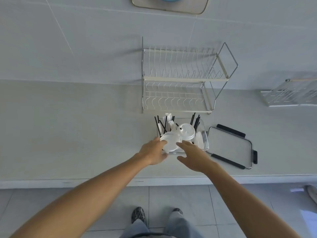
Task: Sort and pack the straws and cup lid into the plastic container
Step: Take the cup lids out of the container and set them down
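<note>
Left hand (153,152) gripping container (205,134) near edge, thumb over white lid (169,140) inside, right hand (194,156) hovering beside, fingers spread, black straws (195,120) upright within, counter (68,134)

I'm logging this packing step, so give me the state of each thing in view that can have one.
Clear plastic container: open, lid off, upright on the counter.
Clear container lid with black clips: lying flat beside the container.
Black straws: standing in the container.
White round cup lids: piled in the container.
Left hand: grips one white lid.
Right hand: open, holds nothing.
Two-tier wire dish rack: empty.
</note>
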